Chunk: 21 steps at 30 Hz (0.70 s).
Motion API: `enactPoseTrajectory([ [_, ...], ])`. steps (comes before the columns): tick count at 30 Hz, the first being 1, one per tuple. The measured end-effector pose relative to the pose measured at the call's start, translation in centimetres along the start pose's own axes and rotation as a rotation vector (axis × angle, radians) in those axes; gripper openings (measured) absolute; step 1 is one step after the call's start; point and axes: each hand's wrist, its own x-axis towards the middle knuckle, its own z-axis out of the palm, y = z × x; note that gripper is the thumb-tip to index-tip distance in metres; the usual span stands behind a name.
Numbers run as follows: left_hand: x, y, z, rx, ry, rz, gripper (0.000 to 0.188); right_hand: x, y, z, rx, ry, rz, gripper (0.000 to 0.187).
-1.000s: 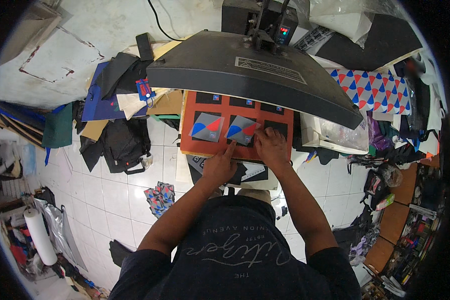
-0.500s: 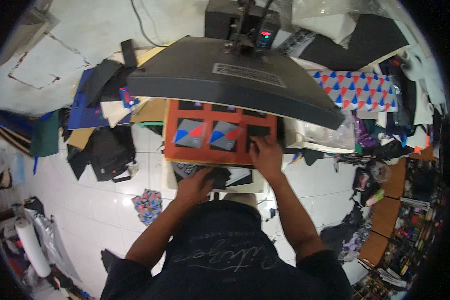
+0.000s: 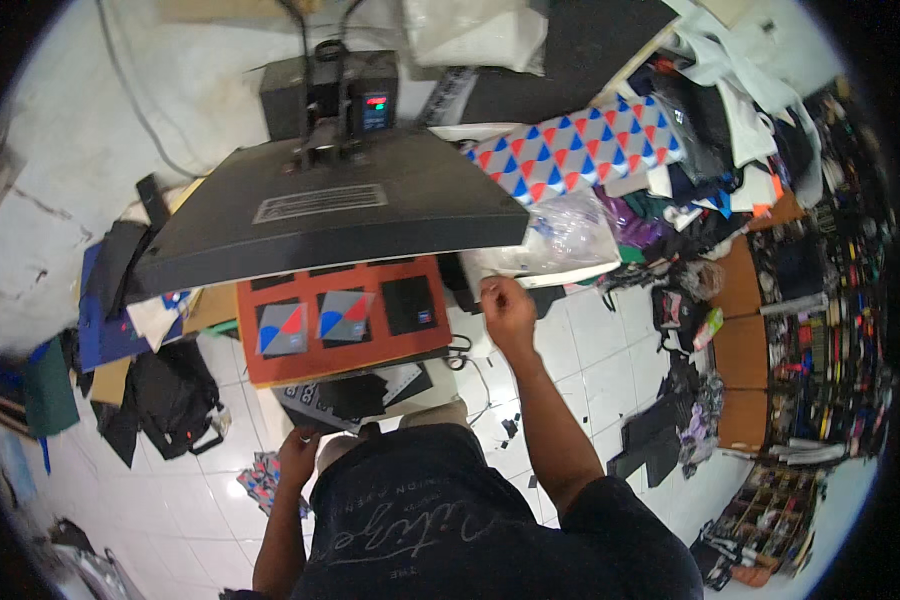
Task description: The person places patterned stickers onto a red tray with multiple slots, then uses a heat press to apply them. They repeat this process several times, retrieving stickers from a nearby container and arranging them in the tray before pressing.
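My right hand (image 3: 510, 318) is raised beside the right edge of an orange-brown press pad (image 3: 380, 358), by a white tray (image 3: 575, 272). Its fingers are curled together; what they hold, if anything, is too small to see. My left hand (image 3: 298, 458) hangs low at the front left corner of the pale board under the pad, its fingers mostly hidden. On the pad's front row, two black pieces carry grey, blue and red triangle-patterned pieces (image 3: 344, 317). The rightmost black piece (image 3: 409, 305) shows only a small mark at its corner. Further pieces lie partly hidden under the raised heat-press plate (image 3: 320, 215).
Black scraps (image 3: 358, 396) lie on the board below the pad, with scissors (image 3: 458, 352) to its right. A patterned sheet (image 3: 580, 150) is behind the tray. Patterned pieces (image 3: 262, 482) are heaped on the floor at left. A control box (image 3: 375, 108) stands behind the plate.
My right hand has left the rightmost black piece and moved right, off the pad. My left hand has drawn back from the black scraps toward the board's front left corner. The view has swung right.
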Motion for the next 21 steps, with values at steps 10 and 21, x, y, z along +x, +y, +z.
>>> enactPoseTrajectory([
  [10,-3.8,-22.8,5.9,0.136,0.104,-0.218,0.012,11.4,22.2,-16.4,-0.641,0.013,0.174,0.021],
  [21,-8.2,-0.2,11.4,-0.261,0.128,-0.412,0.021,17.3,28.7,-10.6,-1.07,-0.579,0.21,0.049],
])
